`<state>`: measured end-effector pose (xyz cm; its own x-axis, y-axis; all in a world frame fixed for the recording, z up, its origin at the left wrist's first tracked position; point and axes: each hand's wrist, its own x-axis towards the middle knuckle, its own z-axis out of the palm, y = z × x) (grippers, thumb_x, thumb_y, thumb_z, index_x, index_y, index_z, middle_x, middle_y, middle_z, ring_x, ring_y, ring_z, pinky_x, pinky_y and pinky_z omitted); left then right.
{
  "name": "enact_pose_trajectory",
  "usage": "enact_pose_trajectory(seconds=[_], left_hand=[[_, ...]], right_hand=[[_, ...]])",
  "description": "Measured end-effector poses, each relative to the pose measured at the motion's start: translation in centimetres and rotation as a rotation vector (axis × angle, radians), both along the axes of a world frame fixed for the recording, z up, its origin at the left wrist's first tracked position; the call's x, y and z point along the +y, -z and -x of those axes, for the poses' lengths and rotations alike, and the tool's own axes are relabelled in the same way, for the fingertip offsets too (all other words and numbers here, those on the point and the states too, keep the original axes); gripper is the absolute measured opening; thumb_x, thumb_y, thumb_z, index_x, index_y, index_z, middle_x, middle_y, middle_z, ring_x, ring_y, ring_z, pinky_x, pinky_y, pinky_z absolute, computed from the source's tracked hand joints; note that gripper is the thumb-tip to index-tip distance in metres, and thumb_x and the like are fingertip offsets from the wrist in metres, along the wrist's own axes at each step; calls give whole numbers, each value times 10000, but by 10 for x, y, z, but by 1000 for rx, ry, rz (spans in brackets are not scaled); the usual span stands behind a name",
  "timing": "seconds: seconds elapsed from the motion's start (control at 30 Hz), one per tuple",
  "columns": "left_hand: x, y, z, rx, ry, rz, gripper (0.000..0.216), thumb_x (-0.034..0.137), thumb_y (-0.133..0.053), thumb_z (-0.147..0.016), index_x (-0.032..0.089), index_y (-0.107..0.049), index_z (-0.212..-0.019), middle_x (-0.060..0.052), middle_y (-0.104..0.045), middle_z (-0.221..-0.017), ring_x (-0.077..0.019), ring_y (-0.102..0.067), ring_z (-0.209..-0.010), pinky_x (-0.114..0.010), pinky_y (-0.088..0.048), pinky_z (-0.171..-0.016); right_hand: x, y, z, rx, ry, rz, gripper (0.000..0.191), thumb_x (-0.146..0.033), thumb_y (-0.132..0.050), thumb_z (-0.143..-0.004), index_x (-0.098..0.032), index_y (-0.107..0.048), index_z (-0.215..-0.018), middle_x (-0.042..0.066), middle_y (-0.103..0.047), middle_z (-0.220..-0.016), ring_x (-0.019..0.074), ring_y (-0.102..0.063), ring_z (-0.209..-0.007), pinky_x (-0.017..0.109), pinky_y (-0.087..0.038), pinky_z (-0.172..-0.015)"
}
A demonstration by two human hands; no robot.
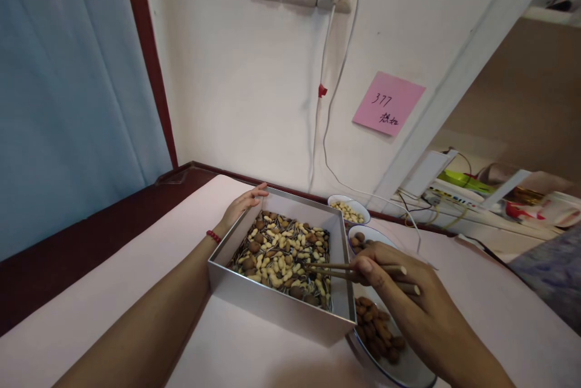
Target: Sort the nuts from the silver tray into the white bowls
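An open metal box (281, 309) sits on the white-covered tabletop, filled with a mix of peanuts in shells (275, 279), striped sunflower seeds, almonds and round brown nuts (254, 247). My left hand (242, 203) lies against the box's far left wall, its fingers stretched out along the rim at the corner. In my right hand (403, 291) is a pair of wooden chopsticks (336, 270), reaching over the right wall with their tips down among the seeds and peanuts. Whether the tips pinch anything is too small to tell.
Right of the box stand a bowl of peanuts (347, 211), a bowl of round brown nuts (361, 240), partly behind my right hand, and a bowl of almonds (376, 330). A white cable (363, 191) hangs down the wall to the table. A cluttered shelf (481, 194) lies at the right.
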<state>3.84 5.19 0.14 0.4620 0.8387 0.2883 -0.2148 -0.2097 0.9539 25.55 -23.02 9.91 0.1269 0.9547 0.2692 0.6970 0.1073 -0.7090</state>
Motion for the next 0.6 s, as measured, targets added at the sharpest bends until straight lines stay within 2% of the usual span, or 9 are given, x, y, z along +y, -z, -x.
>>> enact_pose_trajectory(seconds=[0.4,0.6], left_hand=[[1,1,0,2,6,4,306,374,-688,-708,229,-763,-967,-49,-476,-1549,-371,-339,-1465,-449,-294,-1162],[3,3,0,-1,8,0,300,360,-677,-720,228,-759,-977,-48,-477,-1549,-357,-328,-1473,-454,-272,-1178]], right_hand=[[4,3,-1,47,-14,5,386,-481,-439,-1021,-198,-608,-822,29,-613,-830,188,-602,-830,308,-455,-727],[5,4,0,27,4,-11,423,-490,-432,-1020,-192,-593,-766,23,-604,-794,181,-592,-787,306,-439,-696]])
